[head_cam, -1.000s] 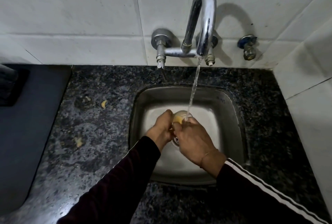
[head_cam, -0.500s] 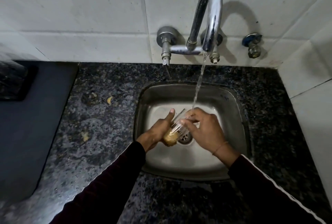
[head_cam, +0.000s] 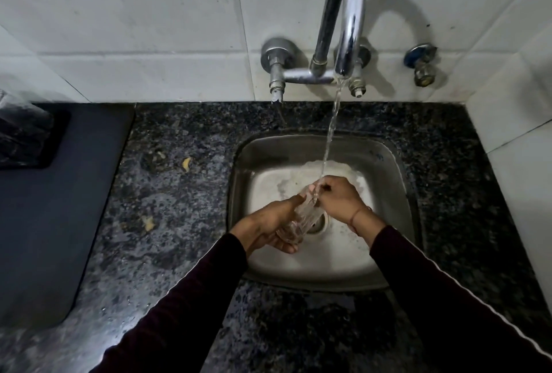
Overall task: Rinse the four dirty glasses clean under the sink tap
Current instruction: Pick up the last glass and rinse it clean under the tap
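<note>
Left hand [head_cam: 268, 227] grips the tilted glass [head_cam: 300, 217]; right hand [head_cam: 337, 198] pinches its rim; best turn it slowly under the stream [head_cam: 330, 133].

A home kitchen: steel sink [head_cam: 245, 193], granite counter [head_cam: 167, 193], tiled wall [head_cam: 149, 29].

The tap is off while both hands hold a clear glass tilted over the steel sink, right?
Not quite: the curved chrome tap is running, its stream landing at the clear glass held tilted by the left hand and right hand over the steel sink, as the head view shows.
</note>
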